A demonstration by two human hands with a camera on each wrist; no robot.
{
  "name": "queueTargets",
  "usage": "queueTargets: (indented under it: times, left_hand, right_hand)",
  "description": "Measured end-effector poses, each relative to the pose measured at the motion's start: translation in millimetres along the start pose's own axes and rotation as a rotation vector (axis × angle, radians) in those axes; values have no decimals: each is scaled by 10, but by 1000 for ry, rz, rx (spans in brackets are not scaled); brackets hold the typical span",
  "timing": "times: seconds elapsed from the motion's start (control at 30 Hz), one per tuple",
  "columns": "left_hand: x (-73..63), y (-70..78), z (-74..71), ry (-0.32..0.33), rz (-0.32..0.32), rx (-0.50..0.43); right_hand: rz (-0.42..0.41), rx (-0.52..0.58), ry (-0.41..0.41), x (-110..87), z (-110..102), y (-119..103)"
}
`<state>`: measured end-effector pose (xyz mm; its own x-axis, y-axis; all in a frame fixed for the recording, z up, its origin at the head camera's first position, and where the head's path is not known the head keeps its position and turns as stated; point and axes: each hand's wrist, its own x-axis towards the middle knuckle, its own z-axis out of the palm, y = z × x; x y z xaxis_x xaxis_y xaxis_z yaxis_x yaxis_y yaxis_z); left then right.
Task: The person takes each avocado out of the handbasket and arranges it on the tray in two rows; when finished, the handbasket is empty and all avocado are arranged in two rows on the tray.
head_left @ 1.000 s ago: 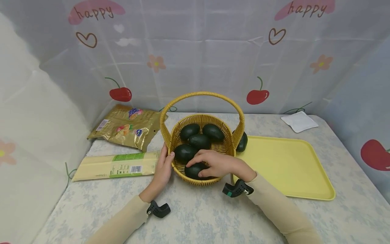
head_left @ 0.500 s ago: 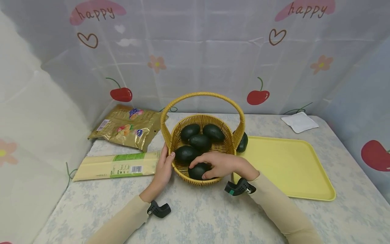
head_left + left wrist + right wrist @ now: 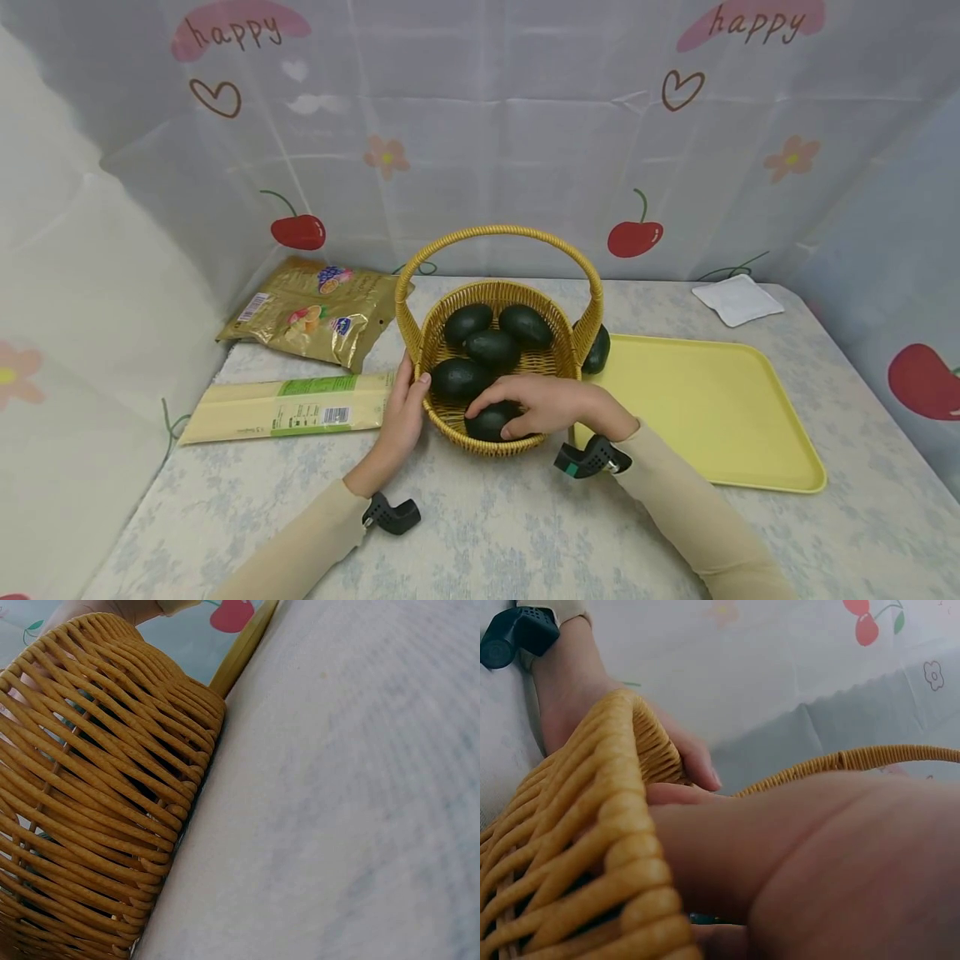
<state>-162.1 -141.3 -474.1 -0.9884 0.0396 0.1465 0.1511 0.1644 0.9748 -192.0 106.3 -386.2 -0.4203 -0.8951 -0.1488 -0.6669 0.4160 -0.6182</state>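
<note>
Both hands at the wicker basket (image 3: 487, 448), centre of frame. Left hand (image 3: 403, 414) holds its left side, thumb over the rim. Right hand (image 3: 542, 405) is inside, thumb and fingers curved round the front dark green fruit (image 3: 486, 425) (avocado, by the look of it), low in the basket. Step in hand, as I judge it: gripping that fruit, basket steadied. How firm the grip is, cannot tell. Any lift from here would call for a rise over the near or right rim, clear of the arched handle (image 3: 498, 230). Four more fruits (image 3: 492, 350) lie beyond; one just left crowds the fingertips. Right of centre, outside: a lone fruit (image 3: 597, 350), partly hidden by the handle's foot, at a yellow tray's (image 3: 697, 408) corner. Frame left: gold bag (image 3: 315, 312); pale packet (image 3: 300, 407) close by the left hand. Far right, mid-height: white sachet (image 3: 737, 300). Floral tabletop (image 3: 480, 533) beneath.
</note>
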Motion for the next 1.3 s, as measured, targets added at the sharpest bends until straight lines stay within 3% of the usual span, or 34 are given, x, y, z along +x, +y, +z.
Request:
queueTargets:
  times: [0.57,0.87,1.3]
  left_hand:
    - [-3,3,3,-3,-14,-12]
    - [1,9,8,-4,-16,-17]
    - [-2,10,-3,-3,-19,-9]
  right_hand:
    - [61,-9,33,-43,-49,13]
    - [114,60,90,-116,-111,36]
    - [100,81,156,-224,-210,6]
